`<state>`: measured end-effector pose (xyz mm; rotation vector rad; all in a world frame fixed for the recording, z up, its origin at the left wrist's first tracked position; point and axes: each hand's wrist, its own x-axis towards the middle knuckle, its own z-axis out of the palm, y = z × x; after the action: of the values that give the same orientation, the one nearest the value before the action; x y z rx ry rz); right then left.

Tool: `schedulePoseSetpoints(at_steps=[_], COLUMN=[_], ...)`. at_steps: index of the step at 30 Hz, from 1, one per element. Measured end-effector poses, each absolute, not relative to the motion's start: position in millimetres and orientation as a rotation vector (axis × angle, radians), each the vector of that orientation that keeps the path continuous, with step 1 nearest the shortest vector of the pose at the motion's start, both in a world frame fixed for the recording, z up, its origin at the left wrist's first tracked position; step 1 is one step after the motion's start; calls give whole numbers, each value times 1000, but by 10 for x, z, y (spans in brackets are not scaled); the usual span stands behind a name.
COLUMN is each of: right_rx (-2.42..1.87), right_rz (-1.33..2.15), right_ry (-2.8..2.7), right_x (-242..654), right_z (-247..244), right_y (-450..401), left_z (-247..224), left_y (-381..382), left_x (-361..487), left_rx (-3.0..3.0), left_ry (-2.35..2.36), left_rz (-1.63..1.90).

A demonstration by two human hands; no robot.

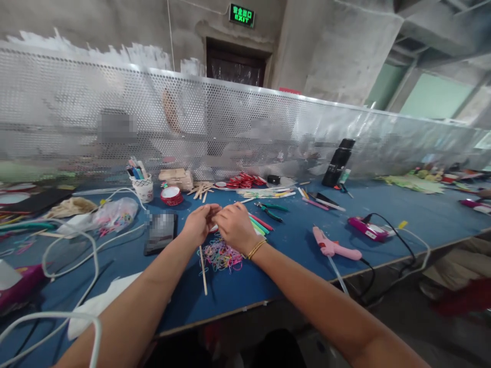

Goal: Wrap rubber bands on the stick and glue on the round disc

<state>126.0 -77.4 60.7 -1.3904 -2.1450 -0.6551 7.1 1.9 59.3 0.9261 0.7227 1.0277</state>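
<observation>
My left hand (200,223) and my right hand (236,226) meet above the blue table (295,260), fingers bent and closed together. Whatever lies between the fingertips is too small or hidden to name. Just below the hands is a loose pile of coloured rubber bands (224,255). A thin wooden stick (203,271) lies left of the pile, its upper end near my left hand. Green and red sticks (261,223) show beside my right hand. A gold-coloured bracelet (257,249) circles my right wrist.
A phone (161,233) lies left of my hands, near white cables (94,250). Teal pliers (271,209) lie beyond my right hand. A pink glue gun (333,246) and a black bottle (338,163) stand out at the right. A pen cup (143,189) is at the back left.
</observation>
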Motion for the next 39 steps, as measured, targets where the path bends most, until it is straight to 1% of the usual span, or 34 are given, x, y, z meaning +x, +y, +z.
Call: schedulePoseSetpoints(at_steps=[3,6,9,12,16,27,35,39], right_rx=[-1316,-1022,-753,-655,-563,-405,-389,-447], right_rz=[-555,-517,-622,-690,-691,-710,-724,-656], right_ry=[-2143,-2457,-2668,-2755,-2823,-2934,-2959,-2943], right_x=[1281,1166,916,685,573,670,893,957], right_z=[715,736,653,569,571,594,633,670], right_y=[-872,-1029,-1221,-1354,-1372,-1400,-1475,-1471], left_z=[609,635,665,685,684,644,663,667], left_y=[63,78,53,28,27,58,29,25], left_x=[34,14,14,14,7,13,8,14], left_rx=[866,844,872,908,956,1022,1017,1035], left_ry=[737,747,745,757,765,739,755,766], left_rz=[1135,1184,1212,1227,1241,1231,1207,1197])
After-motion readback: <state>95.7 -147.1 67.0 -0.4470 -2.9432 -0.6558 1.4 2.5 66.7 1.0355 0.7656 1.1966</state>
